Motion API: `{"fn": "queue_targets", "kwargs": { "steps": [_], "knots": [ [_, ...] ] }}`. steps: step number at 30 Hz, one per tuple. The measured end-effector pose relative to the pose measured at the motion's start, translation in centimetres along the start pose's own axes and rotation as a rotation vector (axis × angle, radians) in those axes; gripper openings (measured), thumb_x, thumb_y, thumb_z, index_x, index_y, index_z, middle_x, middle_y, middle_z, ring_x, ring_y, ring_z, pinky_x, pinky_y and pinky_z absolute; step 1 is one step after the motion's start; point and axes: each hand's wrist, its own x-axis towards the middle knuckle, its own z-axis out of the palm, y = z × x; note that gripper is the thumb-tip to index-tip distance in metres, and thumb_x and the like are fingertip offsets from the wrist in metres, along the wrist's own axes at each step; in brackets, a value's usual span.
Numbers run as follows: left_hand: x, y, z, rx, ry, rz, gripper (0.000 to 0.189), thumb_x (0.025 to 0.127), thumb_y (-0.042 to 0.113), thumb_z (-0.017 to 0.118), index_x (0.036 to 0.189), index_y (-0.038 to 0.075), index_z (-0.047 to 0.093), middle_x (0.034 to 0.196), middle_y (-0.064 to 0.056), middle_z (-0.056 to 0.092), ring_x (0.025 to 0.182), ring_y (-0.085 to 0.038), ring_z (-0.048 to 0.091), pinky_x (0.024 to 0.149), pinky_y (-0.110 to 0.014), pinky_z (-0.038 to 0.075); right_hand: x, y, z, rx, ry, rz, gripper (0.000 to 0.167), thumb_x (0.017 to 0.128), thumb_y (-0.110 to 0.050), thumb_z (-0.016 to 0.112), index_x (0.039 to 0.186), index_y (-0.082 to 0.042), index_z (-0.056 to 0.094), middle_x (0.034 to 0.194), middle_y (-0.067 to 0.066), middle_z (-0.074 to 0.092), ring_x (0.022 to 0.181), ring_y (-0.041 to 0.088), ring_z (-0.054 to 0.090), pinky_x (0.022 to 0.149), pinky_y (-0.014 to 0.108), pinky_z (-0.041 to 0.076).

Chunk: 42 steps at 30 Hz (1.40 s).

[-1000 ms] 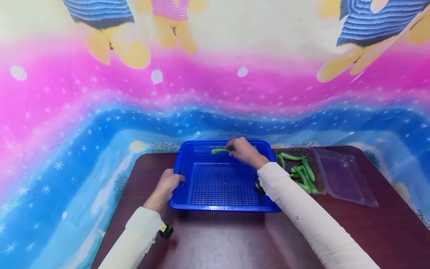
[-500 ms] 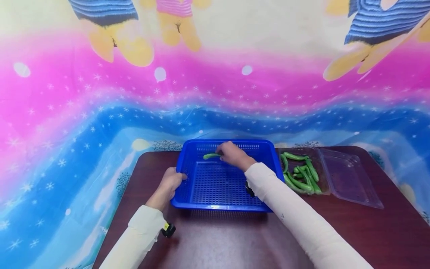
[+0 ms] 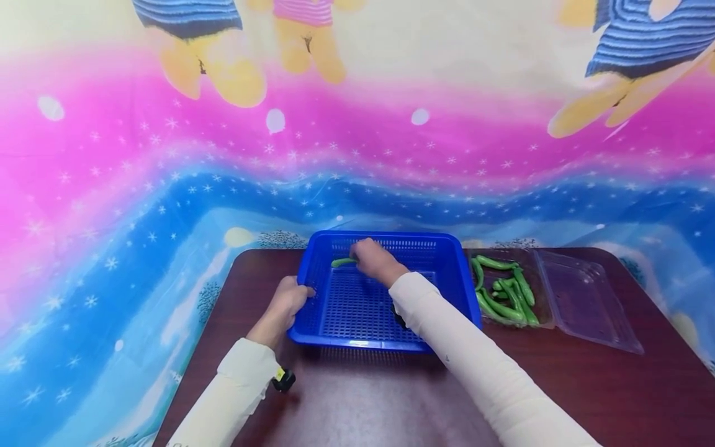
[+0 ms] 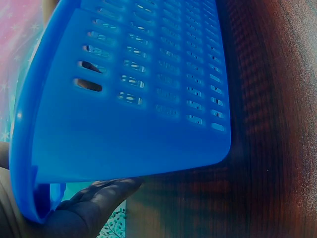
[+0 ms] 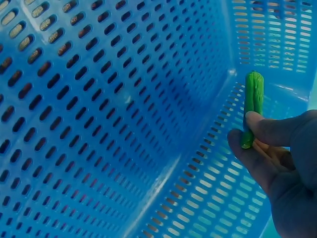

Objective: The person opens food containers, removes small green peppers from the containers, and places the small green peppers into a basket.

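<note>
A blue perforated plastic basket stands on the table. At its left rim, my left hand grips the edge with the thumb over the inside. The left wrist view shows the basket's outer wall with fingers beneath the rim. My right hand is inside the basket, pinching one long green pepper by an end. Close up in the right wrist view, that pepper sticks out between thumb and fingers near the basket's far wall. No other pepper shows in the basket; the right arm hides part of it.
Right of the basket lies a clear plastic box with several green peppers. Its transparent lid is folded open to the right. A dark red-brown table carries everything, and a printed cloth hangs behind.
Carrying the pepper, my right hand has moved left and a little lower inside the basket. My left hand keeps its grip on the rim. The whole view has shifted slightly.
</note>
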Motion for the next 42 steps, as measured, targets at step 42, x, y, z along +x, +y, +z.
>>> {"fn": "queue_targets", "kwargs": {
  "steps": [42],
  "knots": [
    [0.2,-0.4,0.4,0.006,0.027,0.016,0.038,0.094,-0.003,0.051,0.131,-0.01,0.056,0.123,-0.028,0.067,0.104,-0.038,0.069,0.095,-0.057,0.056,1.0,0.4,3.6,-0.373,0.028,-0.037,0.02,0.099,0.0,0.057,0.097,-0.011,0.073,0.101,0.009,0.075,0.096,0.026,0.071,0.084,0.042,0.061]
  ]
}}
